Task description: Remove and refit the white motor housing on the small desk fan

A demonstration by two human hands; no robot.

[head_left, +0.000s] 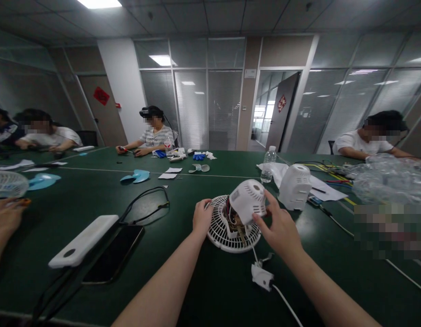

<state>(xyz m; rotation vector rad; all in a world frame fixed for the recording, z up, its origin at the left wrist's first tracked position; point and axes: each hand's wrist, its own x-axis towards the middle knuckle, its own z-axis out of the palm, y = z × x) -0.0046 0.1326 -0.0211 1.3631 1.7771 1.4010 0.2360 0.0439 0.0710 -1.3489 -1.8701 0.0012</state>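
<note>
A white round fan grille (pixel 219 234) lies on the green table in front of me, with the exposed motor and wiring (pixel 235 220) of the fan on top. My left hand (pixel 202 218) is closed on the grille's left edge, its fingertips partly hidden. Between the thumb and fingers of my right hand (pixel 282 227) is a white vented motor cover (pixel 248 200), tilted over the motor. Whether the cover touches the motor I cannot tell. A white cord runs down from the fan to a small white box-shaped part (pixel 263 277) on the table.
Left lie a white power bank (pixel 84 240), a black phone (pixel 113 254) and cables; beyond is a blue fan blade (pixel 137 176). A white vented housing (pixel 295 187) and water bottle (pixel 268 164) stand right, near clear plastic bags (pixel 391 179). Another person's hand (pixel 4 225) is at far left.
</note>
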